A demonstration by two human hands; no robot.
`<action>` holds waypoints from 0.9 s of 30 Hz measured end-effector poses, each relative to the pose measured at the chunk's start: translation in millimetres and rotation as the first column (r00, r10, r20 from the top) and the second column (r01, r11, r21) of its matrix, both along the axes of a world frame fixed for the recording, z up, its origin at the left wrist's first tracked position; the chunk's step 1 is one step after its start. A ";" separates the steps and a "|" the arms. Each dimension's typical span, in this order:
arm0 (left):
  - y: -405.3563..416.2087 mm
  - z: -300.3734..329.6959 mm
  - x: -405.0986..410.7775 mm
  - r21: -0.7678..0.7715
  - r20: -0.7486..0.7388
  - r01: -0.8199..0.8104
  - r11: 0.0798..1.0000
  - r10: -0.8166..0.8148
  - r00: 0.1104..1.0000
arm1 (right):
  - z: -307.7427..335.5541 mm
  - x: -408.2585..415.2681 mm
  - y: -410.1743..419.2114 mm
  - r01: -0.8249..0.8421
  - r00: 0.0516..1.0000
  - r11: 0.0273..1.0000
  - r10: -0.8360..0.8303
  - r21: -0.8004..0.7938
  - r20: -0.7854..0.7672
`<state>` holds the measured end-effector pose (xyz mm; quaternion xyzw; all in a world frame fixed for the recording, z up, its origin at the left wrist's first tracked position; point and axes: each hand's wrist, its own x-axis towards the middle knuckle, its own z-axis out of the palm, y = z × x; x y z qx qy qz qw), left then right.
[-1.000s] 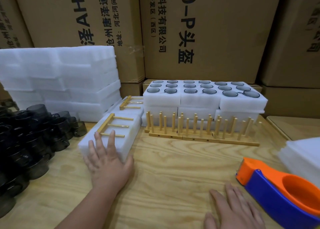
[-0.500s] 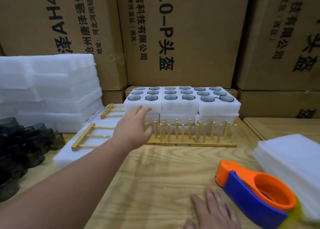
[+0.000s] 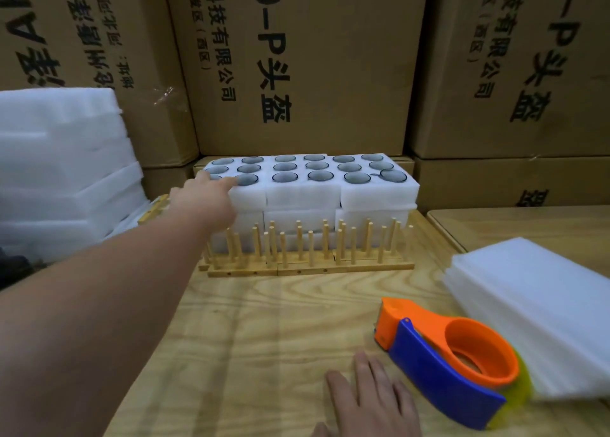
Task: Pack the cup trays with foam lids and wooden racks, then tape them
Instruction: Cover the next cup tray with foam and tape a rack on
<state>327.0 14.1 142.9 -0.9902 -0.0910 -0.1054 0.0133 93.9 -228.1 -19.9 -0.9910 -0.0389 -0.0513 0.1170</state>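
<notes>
White foam cup trays (image 3: 376,194) holding dark glass cups stand stacked at the back of the wooden table. In front of them lie wooden peg racks (image 3: 307,265), pegs up. My left hand (image 3: 201,199) is stretched far forward, its fingers touching the top of the leftmost tray's near corner. I cannot see a grip on it. My right hand (image 3: 369,400) rests flat on the table at the bottom edge, fingers spread, just left of the orange and blue tape dispenser (image 3: 442,357). A pile of thin foam lids (image 3: 541,308) lies at the right.
A tall stack of white foam blocks (image 3: 62,172) rises at the left. Printed cardboard boxes (image 3: 297,60) wall in the back. Part of a wooden rack (image 3: 153,209) lying on foam shows behind my forearm. A second table (image 3: 528,222) adjoins at the right.
My left hand left the foam package at the near left and reached forward and right to the leftmost cup tray. My view swung right. The right hand stayed on the table.
</notes>
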 end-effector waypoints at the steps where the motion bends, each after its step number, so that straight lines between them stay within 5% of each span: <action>1: 0.0 1.9 3.2 0.003 -0.005 0.001 1.000 -0.001 1.000 | -3.1 0.9 -0.1 0.007 1.000 1.000 -0.007 0.003 0.003; 12: -3.5 -0.3 27.7 0.124 -0.071 -0.020 0.992 0.029 0.997 | -4.2 4.3 1.8 0.076 0.995 0.997 -0.078 0.032 0.055; 27: 1.9 21.7 -2.7 0.190 0.387 0.085 0.978 -0.154 0.909 | -4.9 -4.6 5.7 0.084 0.988 0.993 -0.093 0.077 0.123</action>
